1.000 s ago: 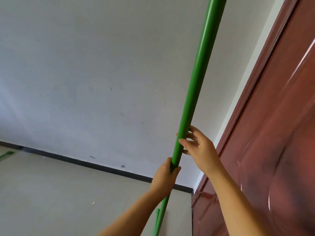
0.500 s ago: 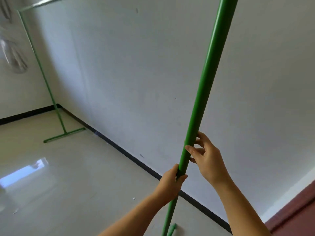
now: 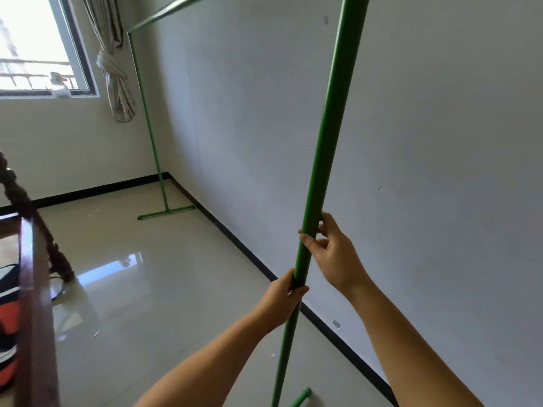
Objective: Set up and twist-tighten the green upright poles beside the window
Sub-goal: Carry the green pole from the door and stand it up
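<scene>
Head view: both hands, left (image 3: 282, 301) below right (image 3: 335, 257), around green pole (image 3: 329, 136).

Daylight from the overexposed window (image 3: 32, 45) glares off the floor (image 3: 123, 259); edges bend, perhaps slightly soft.

Near green pole (image 3: 324, 148): top and foot cut off by frame edges; joint hidden inside left hand (image 3: 283, 298).

Window (image 3: 32, 45) top left, bright. Knotted striped curtain (image 3: 113, 63) hanging just beside it. White wall (image 3: 440, 171) right, black baseboard (image 3: 252, 257) along bottom. Glossy tile floor (image 3: 152, 289). Dark wood railing (image 3: 32, 289) left edge, red-white object (image 3: 8, 333) behind it.
</scene>
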Available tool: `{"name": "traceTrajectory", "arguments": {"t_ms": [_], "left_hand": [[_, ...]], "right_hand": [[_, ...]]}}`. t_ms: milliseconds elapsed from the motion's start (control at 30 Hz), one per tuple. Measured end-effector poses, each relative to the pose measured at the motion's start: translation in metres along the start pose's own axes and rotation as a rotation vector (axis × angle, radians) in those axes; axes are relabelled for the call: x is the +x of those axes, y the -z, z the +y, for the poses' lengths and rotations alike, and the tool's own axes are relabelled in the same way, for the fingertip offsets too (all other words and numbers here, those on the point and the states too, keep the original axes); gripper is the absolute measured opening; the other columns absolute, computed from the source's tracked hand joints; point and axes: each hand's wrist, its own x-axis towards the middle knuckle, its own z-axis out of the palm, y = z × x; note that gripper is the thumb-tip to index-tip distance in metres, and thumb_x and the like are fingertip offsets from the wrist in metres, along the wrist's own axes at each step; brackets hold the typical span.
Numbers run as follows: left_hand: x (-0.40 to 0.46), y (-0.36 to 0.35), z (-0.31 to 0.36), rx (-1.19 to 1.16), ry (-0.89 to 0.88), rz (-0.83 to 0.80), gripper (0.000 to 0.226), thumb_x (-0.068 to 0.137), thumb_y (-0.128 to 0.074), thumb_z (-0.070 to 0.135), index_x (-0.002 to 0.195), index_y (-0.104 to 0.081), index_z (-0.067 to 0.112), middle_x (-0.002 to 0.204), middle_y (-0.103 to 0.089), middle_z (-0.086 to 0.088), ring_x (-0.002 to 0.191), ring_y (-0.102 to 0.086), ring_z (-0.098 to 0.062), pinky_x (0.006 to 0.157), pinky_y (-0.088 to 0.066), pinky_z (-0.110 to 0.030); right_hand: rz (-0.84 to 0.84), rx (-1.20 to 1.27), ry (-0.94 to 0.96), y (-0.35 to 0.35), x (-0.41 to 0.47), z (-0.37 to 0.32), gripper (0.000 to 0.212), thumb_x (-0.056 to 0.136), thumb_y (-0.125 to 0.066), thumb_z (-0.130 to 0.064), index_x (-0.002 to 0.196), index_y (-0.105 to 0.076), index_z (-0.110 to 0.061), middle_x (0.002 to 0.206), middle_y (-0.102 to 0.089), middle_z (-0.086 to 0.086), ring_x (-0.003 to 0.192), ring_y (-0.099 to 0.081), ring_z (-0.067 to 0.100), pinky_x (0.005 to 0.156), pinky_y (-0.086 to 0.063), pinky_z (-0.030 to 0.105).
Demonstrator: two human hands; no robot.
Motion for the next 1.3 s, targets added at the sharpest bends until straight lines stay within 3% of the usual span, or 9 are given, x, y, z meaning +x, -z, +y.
{"name": "traceTrajectory", "arguments": {"t_ms": [100,200,267,367,467,567,800,1100,1300], "left_hand": [[0.013,0.021,-0.013,0.016,0.011,0.043,0.022,0.089,-0.053,0.023,0.109,-0.052,0.013,0.104,-0.065,-0.011,0.095,-0.063,-0.022,0.088,-0.053,-0.037],[0.023,0.035,-0.023,-0.011,0.015,0.061,0.022,0.088,-0.053,0.022,0.109,-0.052,0.014,0.104,-0.065,-0.010,0.095,-0.063,-0.022,0.086,-0.053,-0.034],[0.030,0.040,-0.028,-0.018,0.027,0.068,0.024,0.088,-0.053,0.022,0.111,-0.051,0.016,0.105,-0.064,-0.009,0.096,-0.062,-0.020,0.085,-0.052,-0.030],[0.050,0.046,-0.034,-0.042,0.053,0.105,0.020,0.086,-0.056,0.023,0.105,-0.053,0.017,0.097,-0.062,-0.004,0.092,-0.062,-0.019,0.084,-0.054,-0.031],[0.078,0.054,-0.034,-0.129,0.111,0.140,0.008,0.083,-0.059,0.023,0.084,-0.053,0.018,0.082,-0.058,0.001,0.080,-0.058,-0.015,0.078,-0.050,-0.026],[0.110,0.061,-0.031,-0.291,0.200,0.168,0.015,0.084,-0.058,0.027,0.079,-0.058,0.013,0.076,-0.062,0.001,0.076,-0.057,-0.012,0.074,-0.044,-0.023],[0.174,0.067,-0.042,-0.408,0.223,0.505,0.029,0.087,-0.054,0.012,0.059,-0.046,0.017,0.052,-0.044,0.002,0.040,-0.044,-0.001,0.049,-0.041,-0.008],[0.215,0.091,-0.065,-0.418,0.228,0.695,0.023,0.086,-0.056,0.014,0.065,-0.047,0.012,0.052,-0.044,0.001,0.040,-0.041,0.000,0.048,-0.040,-0.010],[0.227,0.108,-0.079,-0.421,0.251,0.828,0.024,0.085,-0.057,0.020,0.064,-0.048,0.014,0.053,-0.044,0.000,0.047,-0.040,-0.011,0.053,-0.040,-0.024]], "right_hand": [[-0.025,0.143,0.014,-0.026,0.028,-0.006,0.022,0.088,-0.054,-0.024,0.108,-0.046,-0.017,0.094,-0.067,0.009,0.088,-0.067,0.021,0.072,-0.053,0.014],[0.037,0.352,0.031,-0.048,0.060,-0.019,0.010,0.087,-0.057,-0.028,0.085,-0.052,-0.019,0.064,-0.059,-0.003,0.060,-0.062,0.013,0.064,-0.053,0.021],[0.083,0.445,0.008,-0.061,0.080,-0.021,0.027,0.086,-0.059,-0.027,0.063,-0.047,-0.020,0.045,-0.045,-0.007,0.040,-0.045,0.011,0.047,-0.044,0.022],[0.063,0.508,-0.001,-0.072,0.106,-0.012,0.038,0.087,-0.057,-0.019,0.053,-0.042,-0.019,0.036,-0.039,-0.007,0.033,-0.038,0.010,0.040,-0.036,0.020],[-0.019,0.542,0.021,-0.077,0.134,-0.004,0.039,0.087,-0.056,-0.015,0.050,-0.042,-0.021,0.035,-0.039,-0.007,0.033,-0.038,0.009,0.040,-0.037,0.020],[-0.109,0.542,0.055,-0.083,0.167,0.006,0.036,0.087,-0.055,-0.015,0.053,-0.045,-0.020,0.034,-0.043,-0.008,0.034,-0.043,0.008,0.043,-0.040,0.020],[-0.275,0.587,0.072,-0.101,0.239,0.027,0.030,0.087,-0.055,-0.015,0.059,-0.048,-0.016,0.036,-0.046,-0.008,0.036,-0.046,0.007,0.044,-0.044,0.018],[-0.415,0.688,0.062,-0.135,0.290,0.033,0.025,0.087,-0.055,-0.011,0.063,-0.046,-0.013,0.039,-0.043,-0.007,0.036,-0.043,0.008,0.041,-0.042,0.018],[-0.513,0.717,0.092,-0.155,0.308,0.030,0.026,0.087,-0.053,-0.008,0.063,-0.045,-0.013,0.039,-0.044,-0.007,0.036,-0.043,0.006,0.041,-0.042,0.018]]}}
